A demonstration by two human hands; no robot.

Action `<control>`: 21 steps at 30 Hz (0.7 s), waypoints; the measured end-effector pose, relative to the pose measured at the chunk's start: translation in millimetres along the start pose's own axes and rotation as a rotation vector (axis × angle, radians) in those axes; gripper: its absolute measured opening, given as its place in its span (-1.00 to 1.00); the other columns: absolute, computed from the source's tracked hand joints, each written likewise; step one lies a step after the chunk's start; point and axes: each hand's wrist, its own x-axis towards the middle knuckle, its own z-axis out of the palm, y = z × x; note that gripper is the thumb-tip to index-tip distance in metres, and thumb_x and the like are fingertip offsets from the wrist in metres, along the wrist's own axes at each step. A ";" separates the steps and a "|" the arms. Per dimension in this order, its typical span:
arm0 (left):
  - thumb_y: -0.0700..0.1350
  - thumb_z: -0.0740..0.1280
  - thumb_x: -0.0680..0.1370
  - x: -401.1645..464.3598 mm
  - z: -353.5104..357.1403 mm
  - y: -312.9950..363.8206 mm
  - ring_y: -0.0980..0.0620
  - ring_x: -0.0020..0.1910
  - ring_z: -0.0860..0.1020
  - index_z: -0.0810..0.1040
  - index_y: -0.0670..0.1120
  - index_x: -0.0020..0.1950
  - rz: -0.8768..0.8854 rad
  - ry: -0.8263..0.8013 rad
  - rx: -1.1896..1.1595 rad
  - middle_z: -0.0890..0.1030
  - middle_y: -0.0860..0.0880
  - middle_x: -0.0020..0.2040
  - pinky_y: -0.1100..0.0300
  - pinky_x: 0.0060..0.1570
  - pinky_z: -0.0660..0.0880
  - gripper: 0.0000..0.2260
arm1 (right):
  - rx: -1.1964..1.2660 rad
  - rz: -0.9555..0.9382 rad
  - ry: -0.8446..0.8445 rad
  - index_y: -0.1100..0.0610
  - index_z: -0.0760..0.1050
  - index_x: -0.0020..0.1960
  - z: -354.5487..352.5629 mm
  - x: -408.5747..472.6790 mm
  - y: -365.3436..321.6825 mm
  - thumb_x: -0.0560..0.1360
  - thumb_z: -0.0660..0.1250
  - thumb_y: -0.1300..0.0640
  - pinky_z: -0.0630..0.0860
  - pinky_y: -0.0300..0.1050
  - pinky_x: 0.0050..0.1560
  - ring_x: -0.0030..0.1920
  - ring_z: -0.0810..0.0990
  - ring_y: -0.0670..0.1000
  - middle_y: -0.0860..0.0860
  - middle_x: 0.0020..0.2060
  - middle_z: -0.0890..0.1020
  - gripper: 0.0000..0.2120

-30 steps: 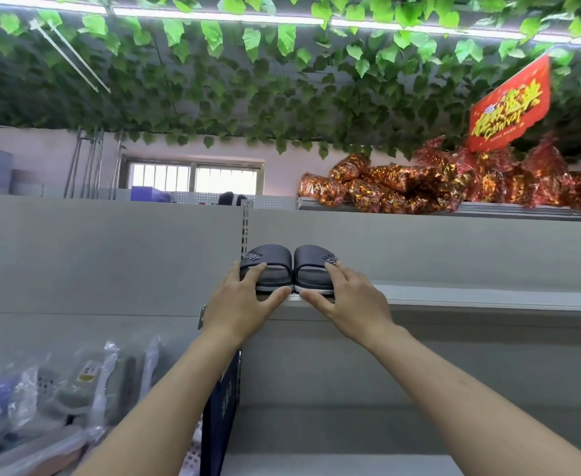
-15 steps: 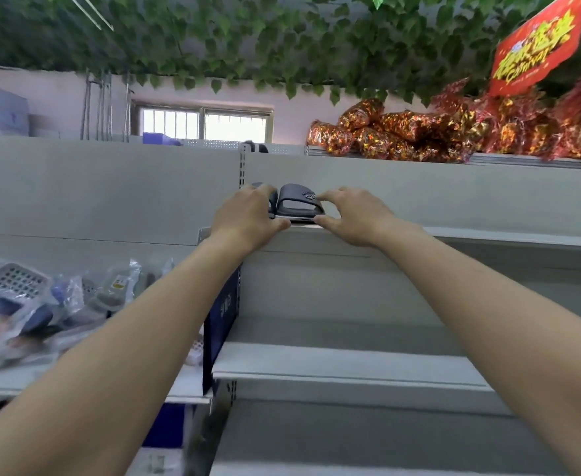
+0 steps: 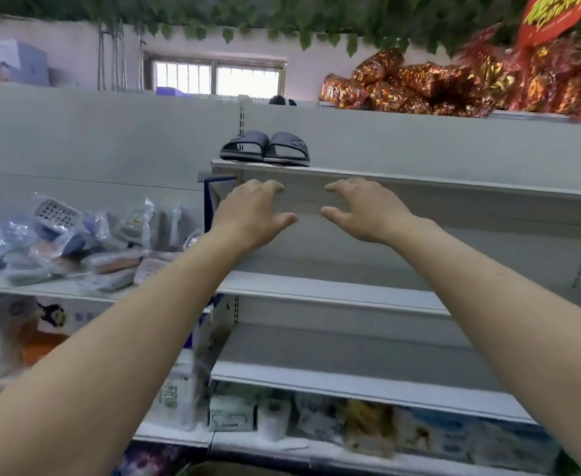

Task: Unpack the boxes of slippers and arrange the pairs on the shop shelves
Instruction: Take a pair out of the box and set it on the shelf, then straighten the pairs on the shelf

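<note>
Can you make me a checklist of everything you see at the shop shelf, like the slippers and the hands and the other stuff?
Surface: grey shelf, bare to the right of the slippers.
Job's things: pair of dark slippers side by side at the shelf's left end, toes forward.
Clutter: bagged goods piled on the left-hand shelf; packets on the bottom shelf.
Hands: left hand and right hand open, below the slippers, holding nothing.
Cables: nothing seen.
Surroundings: shiny red-gold bags on top, leafy vines overhead, window behind.

Barred window (image 3: 215, 77), pale wall (image 3: 76, 46), leafy ceiling (image 3: 282, 15)
</note>
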 end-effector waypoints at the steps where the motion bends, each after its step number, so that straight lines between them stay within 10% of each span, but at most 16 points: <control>1: 0.20 0.37 0.53 -10.4 7.1 0.1 -0.12 0.37 0.44 0.40 -0.01 0.48 -0.010 -0.022 -0.002 0.48 -0.11 0.39 -0.06 0.30 0.43 -0.43 | 0.009 0.003 -0.019 0.00 0.32 0.53 9.3 -8.1 1.7 0.62 0.22 -0.17 0.37 0.05 0.40 0.47 0.36 0.10 0.04 0.49 0.40 -0.47; 21: 0.16 0.45 0.49 -308.3 295.2 -161.0 -0.18 0.26 0.54 0.51 -0.10 0.39 -0.522 -0.759 -0.169 0.61 -0.17 0.26 -0.01 0.20 0.49 -0.44 | 0.365 0.284 -0.882 0.09 0.41 0.48 400.3 -240.9 -40.9 0.58 0.33 -0.12 0.43 -0.01 0.34 0.40 0.47 0.15 0.11 0.41 0.50 -0.46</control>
